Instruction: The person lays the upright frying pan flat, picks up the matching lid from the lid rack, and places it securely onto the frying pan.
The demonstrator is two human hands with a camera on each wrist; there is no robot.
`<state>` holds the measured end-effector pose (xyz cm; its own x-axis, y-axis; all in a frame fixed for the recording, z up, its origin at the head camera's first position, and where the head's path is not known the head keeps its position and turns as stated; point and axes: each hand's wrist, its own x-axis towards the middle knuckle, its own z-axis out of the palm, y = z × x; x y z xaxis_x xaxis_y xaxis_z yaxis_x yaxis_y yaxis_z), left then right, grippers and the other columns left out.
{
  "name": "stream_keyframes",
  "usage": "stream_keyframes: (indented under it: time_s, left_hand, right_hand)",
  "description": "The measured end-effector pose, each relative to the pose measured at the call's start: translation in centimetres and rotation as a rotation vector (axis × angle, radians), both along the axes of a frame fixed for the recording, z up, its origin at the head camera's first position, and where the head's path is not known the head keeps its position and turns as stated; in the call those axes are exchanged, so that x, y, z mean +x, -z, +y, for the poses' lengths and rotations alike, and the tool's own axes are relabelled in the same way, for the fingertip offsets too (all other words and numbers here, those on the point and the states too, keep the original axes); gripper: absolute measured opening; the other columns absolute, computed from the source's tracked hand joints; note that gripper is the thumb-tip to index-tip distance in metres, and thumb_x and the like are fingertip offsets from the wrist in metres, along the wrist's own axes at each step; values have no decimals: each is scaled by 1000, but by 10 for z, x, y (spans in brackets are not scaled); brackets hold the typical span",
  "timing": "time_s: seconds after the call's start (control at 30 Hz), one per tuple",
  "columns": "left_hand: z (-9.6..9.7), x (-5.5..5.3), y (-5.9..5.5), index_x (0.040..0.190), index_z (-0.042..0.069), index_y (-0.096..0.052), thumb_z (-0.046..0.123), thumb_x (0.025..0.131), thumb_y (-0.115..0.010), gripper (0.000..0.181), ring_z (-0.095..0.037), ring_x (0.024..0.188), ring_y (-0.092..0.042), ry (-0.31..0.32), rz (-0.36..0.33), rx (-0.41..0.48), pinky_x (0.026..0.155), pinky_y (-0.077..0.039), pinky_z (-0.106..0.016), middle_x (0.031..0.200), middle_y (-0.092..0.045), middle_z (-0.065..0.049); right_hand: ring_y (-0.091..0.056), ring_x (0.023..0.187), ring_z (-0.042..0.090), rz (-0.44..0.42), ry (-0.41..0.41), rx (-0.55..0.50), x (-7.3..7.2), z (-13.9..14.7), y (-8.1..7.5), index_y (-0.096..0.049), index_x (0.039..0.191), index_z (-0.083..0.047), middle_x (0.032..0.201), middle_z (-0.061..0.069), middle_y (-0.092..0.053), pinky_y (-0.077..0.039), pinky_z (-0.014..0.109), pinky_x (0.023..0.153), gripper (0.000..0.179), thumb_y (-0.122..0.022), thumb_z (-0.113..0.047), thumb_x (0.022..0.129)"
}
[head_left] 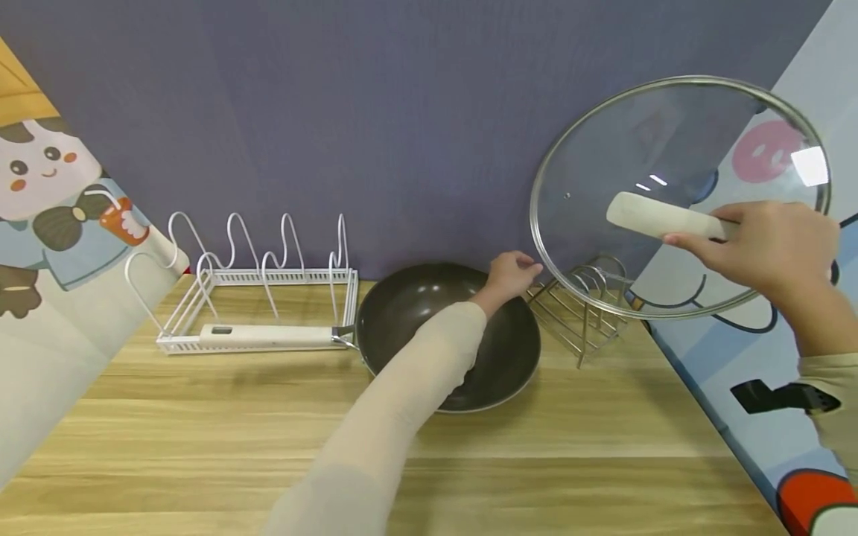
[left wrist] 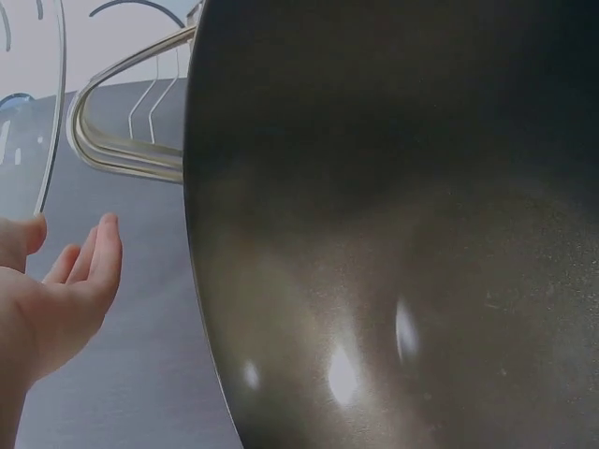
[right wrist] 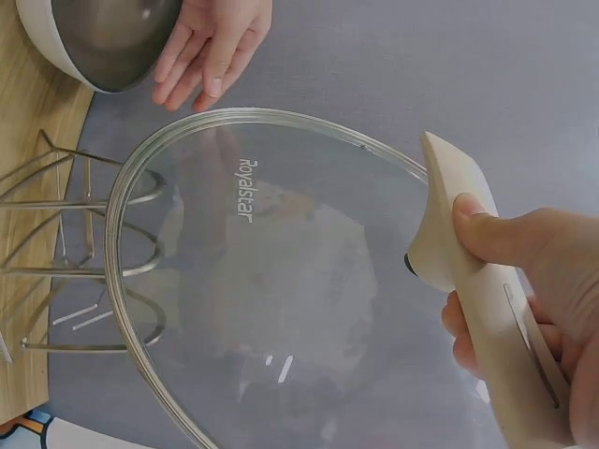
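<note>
My right hand (head_left: 780,246) grips the cream handle (head_left: 643,214) of a large glass pot lid (head_left: 596,156). The lid is tilted up at the right, its metal rim toward the wall. In the right wrist view the thumb lies along the handle (right wrist: 491,309), fingers wrapped behind it. My left hand (head_left: 509,277) reaches across a dark wok (head_left: 415,298), its fingertips right at the lid's lower left rim. Its fingers are extended and loosely bent, gripping nothing. The wok sits on the wooden table, its cream handle (head_left: 275,337) pointing left over a white rack.
The white wire rack (head_left: 295,277), with tall looped dividers, stands on the wooden table (head_left: 268,461) to the left. A smaller metal wire rack (head_left: 585,335) is right of the wok, partly behind the lid. A grey-blue wall (head_left: 335,112) rises close behind.
</note>
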<state>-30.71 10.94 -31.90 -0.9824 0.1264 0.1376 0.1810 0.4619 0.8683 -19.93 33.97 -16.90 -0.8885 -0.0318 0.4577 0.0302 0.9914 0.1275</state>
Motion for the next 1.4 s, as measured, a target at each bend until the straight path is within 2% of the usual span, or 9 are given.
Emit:
stream_keyframes:
  time_s: [0.17,0.27,0.4,0.53,0.63,0.73,0.97,1.23,1.4]
  left_hand:
    - [-5,-1,-1,110,1,-67,20,91,-65,26,-22,93,-72,20,-1,88,72,-56,-19,102,-74,-13]
    - [-8,-1,-2,110,0,-66,18,91,-65,26,-24,89,-73,34,-10,136,60,-52,-15,98,-74,-14]
    - [-13,0,-2,111,3,-66,19,91,-65,25,-24,89,-73,29,-29,166,53,-46,-13,96,-75,-14]
    - [-18,2,-3,111,1,-66,17,91,-65,26,-28,89,-73,32,-35,224,56,-51,-15,96,-75,-16]
    - [-21,2,-5,112,-2,-65,14,92,-64,27,-32,90,-72,51,-44,299,65,-58,-20,98,-73,-21]
    - [-22,2,-6,113,-6,-64,10,92,-63,27,-36,92,-71,63,-69,383,73,-61,-27,102,-72,-24]
    - [-22,5,-5,111,-10,-63,0,88,-64,25,-42,95,-69,66,-151,537,77,-61,-34,107,-69,-28]
    - [-26,10,-3,108,-12,-63,-2,87,-64,23,-44,97,-68,67,-155,516,71,-61,-27,107,-69,-28]
    - [-30,10,-1,109,-14,-63,-5,85,-64,25,-43,97,-68,66,-190,564,72,-61,-27,107,-68,-29]
  right_hand:
    - [-43,52,26,-31,29,-28,0,-3,4,-65,103,8,53,10,-50,-31,34,41,92,-49,-80,77]
    - [-43,53,26,-65,51,-53,1,-3,6,-62,109,9,54,11,-49,-31,33,42,97,-44,-82,78]
    - [-43,54,26,-79,64,-113,1,-2,9,-61,110,10,56,13,-50,-30,33,43,97,-44,-80,79]
    - [-46,58,28,-81,69,-174,1,-1,10,-62,111,11,64,20,-57,-31,34,44,94,-46,-77,81]
    - [-48,63,31,-97,79,-206,1,-1,11,-60,113,13,78,30,-61,-33,35,46,94,-46,-75,82]
    - [-50,68,34,-117,90,-231,1,-2,15,-60,115,13,90,35,-62,-35,35,47,95,-45,-75,83]
    - [-52,63,29,-162,60,-283,4,-1,26,-62,112,11,86,31,-65,-33,33,46,90,-46,-73,84]
    - [-53,68,31,-184,64,-320,2,1,34,-62,112,12,94,34,-64,-34,30,45,89,-47,-72,85]
    - [-55,75,35,-226,92,-334,1,0,35,-59,118,12,104,36,-62,-35,30,47,92,-45,-73,84]
